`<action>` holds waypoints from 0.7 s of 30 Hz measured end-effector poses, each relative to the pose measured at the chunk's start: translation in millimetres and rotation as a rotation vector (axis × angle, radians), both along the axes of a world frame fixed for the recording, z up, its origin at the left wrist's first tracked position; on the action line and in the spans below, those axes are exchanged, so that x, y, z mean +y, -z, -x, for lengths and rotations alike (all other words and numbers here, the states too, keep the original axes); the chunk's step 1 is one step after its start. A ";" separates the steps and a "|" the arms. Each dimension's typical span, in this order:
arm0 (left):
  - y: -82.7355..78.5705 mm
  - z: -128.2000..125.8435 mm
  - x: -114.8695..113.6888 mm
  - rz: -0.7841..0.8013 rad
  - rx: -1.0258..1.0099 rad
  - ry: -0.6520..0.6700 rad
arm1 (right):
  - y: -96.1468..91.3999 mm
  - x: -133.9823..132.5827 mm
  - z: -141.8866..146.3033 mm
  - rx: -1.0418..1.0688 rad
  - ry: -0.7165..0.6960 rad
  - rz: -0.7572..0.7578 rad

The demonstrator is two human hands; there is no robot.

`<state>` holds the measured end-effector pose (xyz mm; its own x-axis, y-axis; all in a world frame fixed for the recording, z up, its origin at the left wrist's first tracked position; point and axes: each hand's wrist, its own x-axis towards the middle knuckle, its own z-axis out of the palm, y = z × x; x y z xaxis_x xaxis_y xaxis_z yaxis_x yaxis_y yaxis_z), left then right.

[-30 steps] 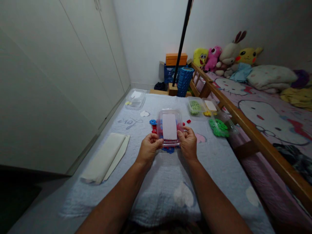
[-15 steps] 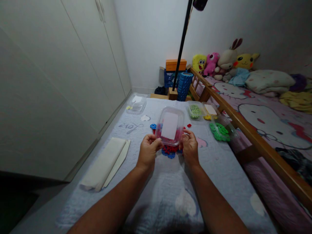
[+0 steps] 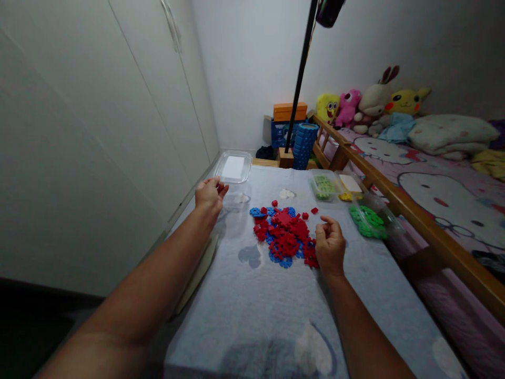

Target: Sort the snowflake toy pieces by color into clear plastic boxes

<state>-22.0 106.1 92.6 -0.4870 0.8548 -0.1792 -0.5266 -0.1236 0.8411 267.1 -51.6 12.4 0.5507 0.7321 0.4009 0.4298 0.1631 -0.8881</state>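
Observation:
My left hand [image 3: 210,196] reaches to the far left with curled fingers at the near edge of a clear plastic container [image 3: 233,167] with a white label; it appears to grip that edge. Loosely curled, my right hand [image 3: 330,245] is at the right side of a pile of red snowflake-shaped plastic pieces [image 3: 286,245], with nothing seen in it. Blue snowflake-shaped pieces [image 3: 286,262] show beneath and around the red ones. A few small red pieces [image 3: 314,210] lie loose beside the pile.
At the right edge of the cloth-covered table [image 3: 252,305] are clear boxes with light green pieces [image 3: 324,187], yellow pieces [image 3: 345,197] and green pieces [image 3: 366,221]. A pale folded sheet [image 3: 199,276] lies partly under my left arm. A wooden bed rail [image 3: 414,218] borders the right.
The clear container has moved from above the pile to the far left with my left hand. My right hand has let go and lowered beside the pile, which is now uncovered.

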 end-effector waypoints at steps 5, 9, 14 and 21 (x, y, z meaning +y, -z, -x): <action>-7.3 15.6 46.1 0.100 -0.019 -0.100 | 5.8 1.1 -1.6 -0.069 0.029 0.015; -5.1 21.6 67.3 0.122 -0.018 -0.128 | 10.3 2.2 -3.0 -0.077 0.036 0.029; 1.0 23.3 86.1 0.132 -0.023 -0.138 | 14.9 3.0 -4.1 -0.080 0.035 0.042; 9.1 21.8 99.9 0.153 -0.029 -0.132 | 18.2 2.7 -4.3 -0.104 0.037 0.049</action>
<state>-43.7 205.9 83.6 -0.5855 0.7458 -0.3177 -0.5383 -0.0647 0.8403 271.3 -48.9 -5.8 0.5354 0.7319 0.4215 0.5248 0.1028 -0.8450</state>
